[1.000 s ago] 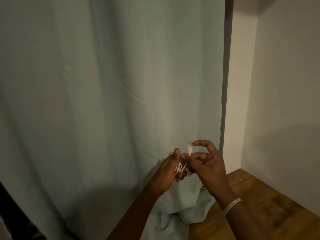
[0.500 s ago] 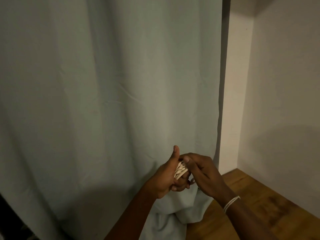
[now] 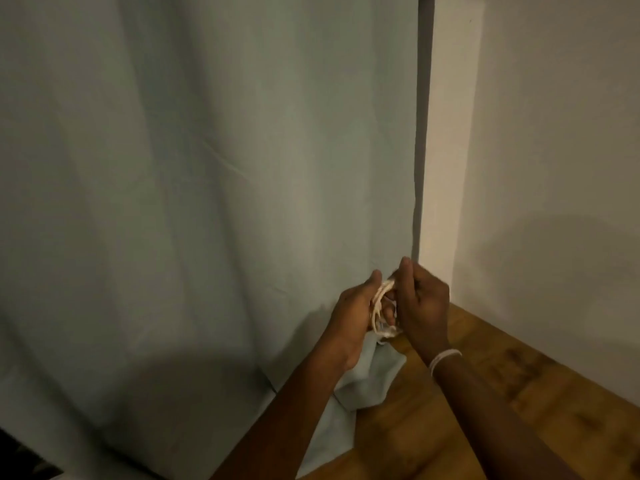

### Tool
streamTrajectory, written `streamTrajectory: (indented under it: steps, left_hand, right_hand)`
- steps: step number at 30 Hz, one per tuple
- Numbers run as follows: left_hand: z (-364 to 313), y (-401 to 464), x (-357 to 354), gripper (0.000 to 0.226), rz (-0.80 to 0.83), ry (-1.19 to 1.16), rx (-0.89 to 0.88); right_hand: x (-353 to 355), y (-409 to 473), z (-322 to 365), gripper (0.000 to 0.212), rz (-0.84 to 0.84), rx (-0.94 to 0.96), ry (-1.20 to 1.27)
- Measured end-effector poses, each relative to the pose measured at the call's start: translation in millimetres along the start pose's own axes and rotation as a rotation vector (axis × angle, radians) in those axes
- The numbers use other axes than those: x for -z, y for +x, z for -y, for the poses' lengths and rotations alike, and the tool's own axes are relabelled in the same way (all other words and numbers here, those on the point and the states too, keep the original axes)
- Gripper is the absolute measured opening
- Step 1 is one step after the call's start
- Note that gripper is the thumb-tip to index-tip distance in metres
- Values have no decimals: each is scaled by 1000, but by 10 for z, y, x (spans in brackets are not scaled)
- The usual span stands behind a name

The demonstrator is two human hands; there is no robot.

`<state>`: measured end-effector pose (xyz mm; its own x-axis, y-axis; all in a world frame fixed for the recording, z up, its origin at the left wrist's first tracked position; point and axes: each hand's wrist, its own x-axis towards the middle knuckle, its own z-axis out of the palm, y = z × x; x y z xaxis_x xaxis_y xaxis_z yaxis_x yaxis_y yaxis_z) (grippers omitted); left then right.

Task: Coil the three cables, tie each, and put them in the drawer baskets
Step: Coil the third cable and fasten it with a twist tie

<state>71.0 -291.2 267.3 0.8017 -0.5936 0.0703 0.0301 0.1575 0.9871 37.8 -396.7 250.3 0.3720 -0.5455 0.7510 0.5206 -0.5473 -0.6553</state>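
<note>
A coiled white cable (image 3: 380, 303) hangs between my two hands, held up in front of a pale curtain. My left hand (image 3: 356, 317) grips the coil from the left, thumb on top. My right hand (image 3: 420, 303) pinches the coil's upper right part, fingers curled; a white band sits on that wrist. Most of the coil is hidden between the palms. No other cables, ties or drawer baskets are in view.
A pale blue-grey curtain (image 3: 207, 202) fills the left and centre, its hem bunched on a wooden floor (image 3: 485, 410). White walls (image 3: 554, 168) meet in a corner at the right.
My right hand has shifted from wrapping over the coil's front to pinching its upper right side. The loops now stand out more between the palms. Both hands have dropped slightly.
</note>
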Motion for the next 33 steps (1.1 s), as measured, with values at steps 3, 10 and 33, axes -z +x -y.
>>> streamTrajectory:
  steps: [3, 10, 33]
  left_hand:
    - [147, 5, -121, 47, 106, -119, 35]
    - [358, 172, -519, 44, -30, -238, 120]
    - [1307, 644, -1212, 26, -266, -2, 112]
  right_hand:
    - [119, -12, -86, 54, -65, -59, 3]
    - [290, -116, -274, 47, -164, -222, -40]
    - [1287, -134, -1360, 44, 329, -798, 71]
